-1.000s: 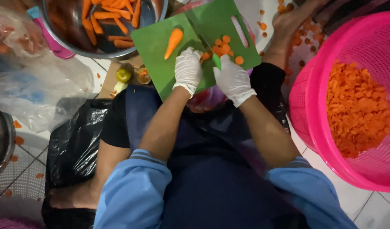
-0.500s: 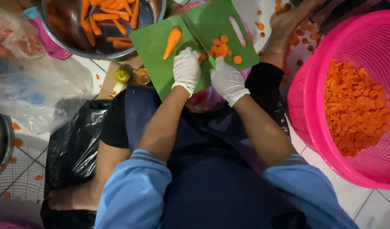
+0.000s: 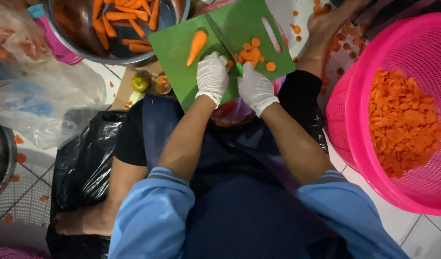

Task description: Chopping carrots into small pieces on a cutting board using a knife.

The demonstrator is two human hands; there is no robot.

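A crumpled clear plastic bag [image 3: 43,103] lies at left beside a black plastic bag [image 3: 81,163] on the floor.

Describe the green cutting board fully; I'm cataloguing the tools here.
The cutting board is a flat green rectangle, plastic by its look, with a slot handle near its far right edge. It lies tilted across the person's lap. A carrot piece and orange slices lie on it; the gloved left hand and right hand rest on its near edge.

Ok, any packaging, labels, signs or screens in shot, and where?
No labels, signs or screens visible.
Clear plastic bag: far left on the floor, crumpled, translucent, with bluish and orange shapes showing through.
Black plastic bag: under the person's left leg, glossy, wrinkled.
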